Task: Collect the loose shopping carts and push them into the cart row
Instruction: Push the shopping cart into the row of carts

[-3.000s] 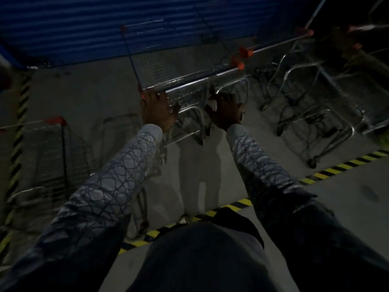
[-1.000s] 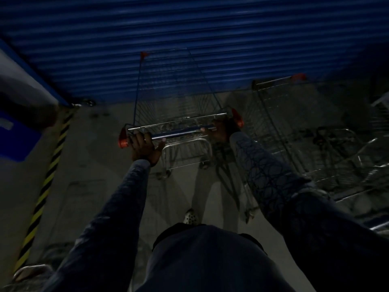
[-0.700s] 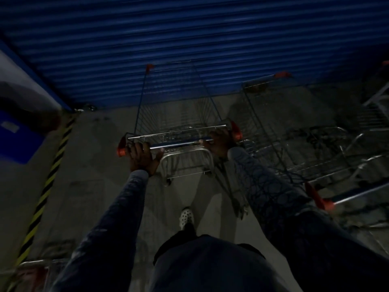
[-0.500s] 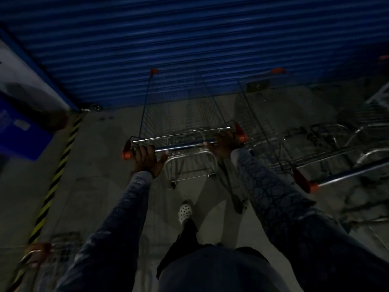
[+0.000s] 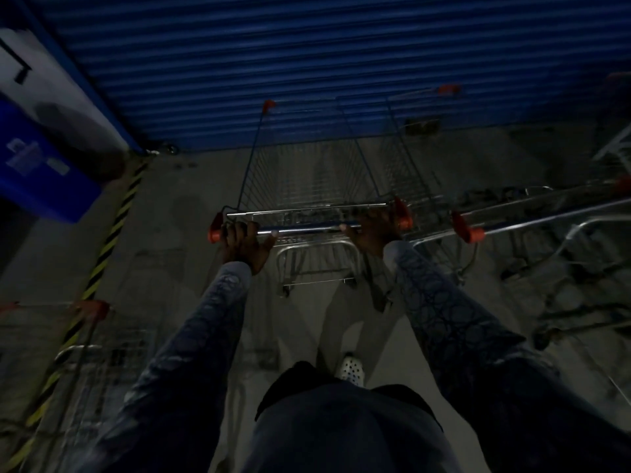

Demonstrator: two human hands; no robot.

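**Cart gripped at its handle before a blue shutter**

Head view: a silver wire shopping cart with red corner caps (image 5: 307,179) is seen on the grey concrete floor (image 5: 170,216), its front turned toward a blue corrugated shutter (image 5: 307,63). Its chrome handle bar (image 5: 307,229) is grasped at both ends: the left hand (image 5: 244,242) is curled round the left end, the right hand (image 5: 370,233) round the right. Further wire carts (image 5: 415,172) are parked just beside it on the right. A yellow-and-black striped floor line (image 5: 112,227) is seen at the left.
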